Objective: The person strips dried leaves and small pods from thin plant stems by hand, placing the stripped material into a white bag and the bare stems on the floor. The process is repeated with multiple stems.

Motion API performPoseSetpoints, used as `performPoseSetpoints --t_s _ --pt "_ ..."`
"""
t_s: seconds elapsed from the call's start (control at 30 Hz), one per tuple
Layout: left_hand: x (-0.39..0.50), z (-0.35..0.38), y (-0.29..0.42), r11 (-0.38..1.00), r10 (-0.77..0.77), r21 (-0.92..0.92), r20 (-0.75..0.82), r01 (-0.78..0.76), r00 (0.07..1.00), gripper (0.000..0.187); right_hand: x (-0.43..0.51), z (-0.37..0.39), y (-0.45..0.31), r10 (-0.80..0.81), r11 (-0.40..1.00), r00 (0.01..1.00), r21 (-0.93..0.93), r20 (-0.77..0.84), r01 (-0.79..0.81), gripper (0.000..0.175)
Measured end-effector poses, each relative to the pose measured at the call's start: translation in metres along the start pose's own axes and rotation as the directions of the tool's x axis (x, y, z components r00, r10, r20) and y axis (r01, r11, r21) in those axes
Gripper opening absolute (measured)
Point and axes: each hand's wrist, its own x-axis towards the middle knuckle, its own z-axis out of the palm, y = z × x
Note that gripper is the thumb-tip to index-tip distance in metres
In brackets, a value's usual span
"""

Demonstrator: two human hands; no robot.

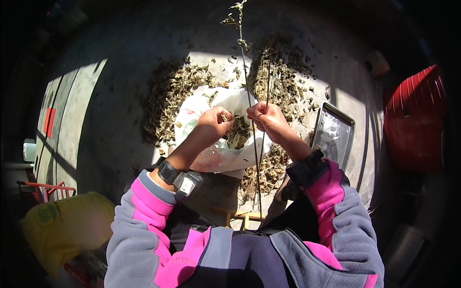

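Over a white plastic bag [223, 160], open at the top and holding dried leaves [239, 133], my left hand [218, 122] pinches a small bit of dried leaf between its fingers. My right hand [268, 117], at the bag's right rim, grips a long thin dry stem [268, 77]. A second dark stem [255, 144] runs up beside its fingertips and crosses the first lower down; curled leaves [240, 21] cling to its top end. Whether the right fingers hold this second stem too, I cannot tell.
Heaps of dried leaves [284, 86] lie around the bag on the concrete floor [119, 118]. A metal tray [333, 135] and a red basket [414, 122] are at the right. A yellow sack [72, 226] and a red metal frame [47, 189] stand at the lower left.
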Motion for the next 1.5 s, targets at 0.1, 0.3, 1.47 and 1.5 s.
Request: performPoseSetpoints --t_s 0.1,0.3,1.47,1.5 --pt "0.001 -0.002 0.005 0.994 0.024 0.106 -0.044 -0.019 0.999 0.039 -0.001 0.004 0.008 -0.025 0.996 0.998 -0.080 0.052 0.029 0.020" --pt "0.021 -0.014 0.030 0.960 0.044 -0.254 -0.279 -0.118 0.959 0.042 -0.007 0.010 0.020 0.086 0.993 0.984 -0.098 0.154 -0.071 0.018" --pt "0.015 -0.003 0.026 0.943 0.083 -0.293 -0.246 -0.156 0.966 0.011 -0.007 0.015 0.014 -0.019 0.995 1.000 -0.101 0.021 0.021 0.016" --pt "0.014 -0.002 0.025 0.958 0.098 -0.238 -0.256 -0.161 0.962 0.011 -0.006 0.015 0.013 -0.018 0.994 1.000 -0.107 0.008 0.019 0.016"
